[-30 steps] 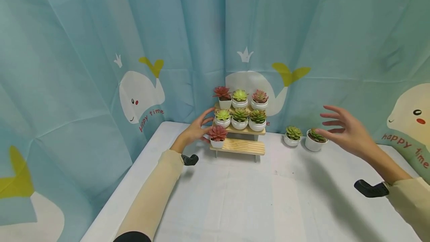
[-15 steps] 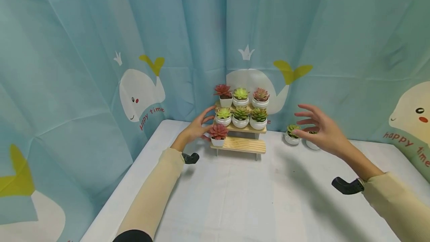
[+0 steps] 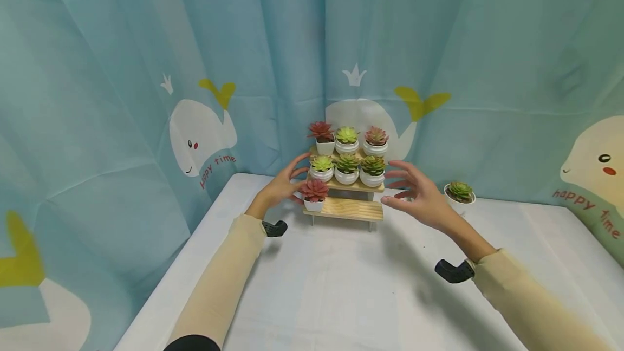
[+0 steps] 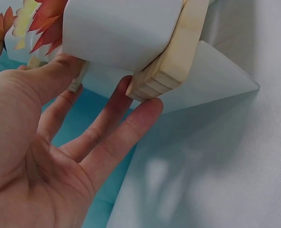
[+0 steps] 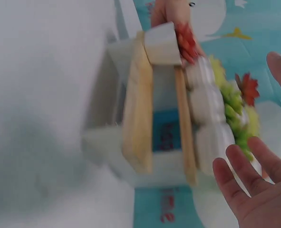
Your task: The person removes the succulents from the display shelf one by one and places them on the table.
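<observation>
A three-tier wooden stand (image 3: 356,209) on white legs holds small potted succulents. Three pots fill the top tier and three the middle one. On the bottom tier a red succulent (image 3: 316,194) in a square white pot sits at the left end. My left hand (image 3: 280,187) is at the stand's left side; in the left wrist view its extended fingertips touch the end of the bottom board (image 4: 166,73), with the thumb beside the white pot (image 4: 121,33). My right hand (image 3: 421,196), fingers spread and holding nothing, is beside the stand's right side, close to the middle tier's green succulent (image 3: 372,167).
A green succulent in a white pot (image 3: 459,196) stands on the white tabletop (image 3: 351,286) to the right, behind my right hand. A blue curtain (image 3: 273,42) with printed whales hangs behind the table and along its left side.
My right hand has moved left from beside the loose green succulents to the stand's right side, now hiding one of those pots. My left hand has stayed at the stand's left side.
</observation>
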Tool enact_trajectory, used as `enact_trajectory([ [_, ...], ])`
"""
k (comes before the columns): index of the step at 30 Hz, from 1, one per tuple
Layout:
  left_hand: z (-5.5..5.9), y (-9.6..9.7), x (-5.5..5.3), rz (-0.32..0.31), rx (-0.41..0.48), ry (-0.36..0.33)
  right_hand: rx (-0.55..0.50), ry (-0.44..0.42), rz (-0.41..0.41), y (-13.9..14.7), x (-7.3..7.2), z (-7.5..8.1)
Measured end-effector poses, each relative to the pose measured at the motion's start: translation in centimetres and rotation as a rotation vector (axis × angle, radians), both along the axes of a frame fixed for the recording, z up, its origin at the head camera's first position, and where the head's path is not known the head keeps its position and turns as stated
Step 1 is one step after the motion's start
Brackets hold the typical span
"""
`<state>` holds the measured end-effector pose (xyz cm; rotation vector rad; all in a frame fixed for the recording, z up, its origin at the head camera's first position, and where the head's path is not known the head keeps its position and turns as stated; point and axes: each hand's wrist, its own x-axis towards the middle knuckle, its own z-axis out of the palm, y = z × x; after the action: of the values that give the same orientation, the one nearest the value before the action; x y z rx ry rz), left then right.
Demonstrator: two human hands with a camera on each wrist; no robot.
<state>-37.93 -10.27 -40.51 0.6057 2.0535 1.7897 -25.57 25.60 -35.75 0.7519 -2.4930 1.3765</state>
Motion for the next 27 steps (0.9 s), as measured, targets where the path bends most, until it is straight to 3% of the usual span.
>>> enact_trajectory([
  [15, 0.1, -0.2, -0.1, -0.001, 0.001, 0.009, -0.141, -0.162, 0.125, -6.9, -2.1, -4.3],
  [27, 0.0, -0.1, -0.1, -0.002, -0.001, 0.009, -0.091, -0.166, 0.079, -10.4, -3.1, -5.7],
])
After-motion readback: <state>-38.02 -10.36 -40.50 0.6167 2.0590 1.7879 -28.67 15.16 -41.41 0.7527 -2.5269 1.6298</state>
